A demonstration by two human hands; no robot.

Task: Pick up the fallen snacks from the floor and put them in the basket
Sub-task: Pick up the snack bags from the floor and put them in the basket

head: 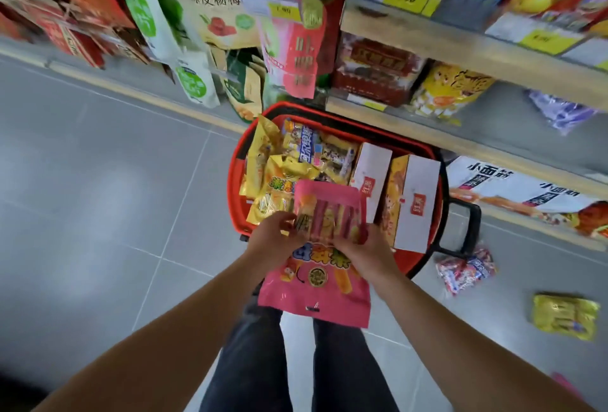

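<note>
grey tiled floor (98,181), shop shelves (460,49)

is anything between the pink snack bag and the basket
Nothing visible blocks it. Both hands, left hand and right hand, hold the pink snack bag at the near rim of the red basket, whose top is open. Yellow packets and white boxes already fill much of it.

Shelf packets (296,49) blurred; basket (237,181) near rim hidden behind pink bag (316,293).
</note>
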